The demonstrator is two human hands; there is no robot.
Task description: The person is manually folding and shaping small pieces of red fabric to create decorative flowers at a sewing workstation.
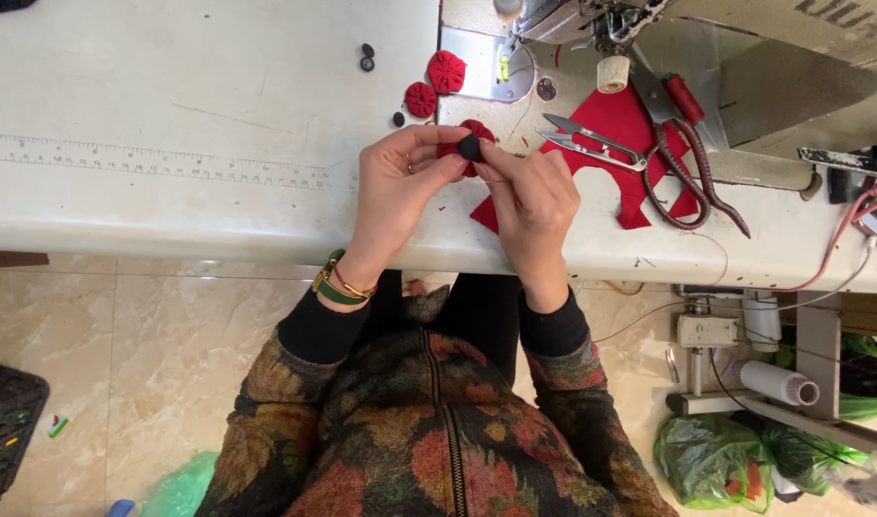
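My left hand (395,187) pinches a red rosette (477,134) with a black button (469,146) on its middle, held just above the tabletop (170,96) edge, while my right hand (534,206) grips the rosette's other side, fingers closed. Two more rosettes (446,72) lie near the sewing machine (592,19). Snips (592,144) and scissors (687,163) rest on red cloth (620,120) just beside my right hand.

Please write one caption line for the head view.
Both hands hold a gathered red fabric rosette with a black button.
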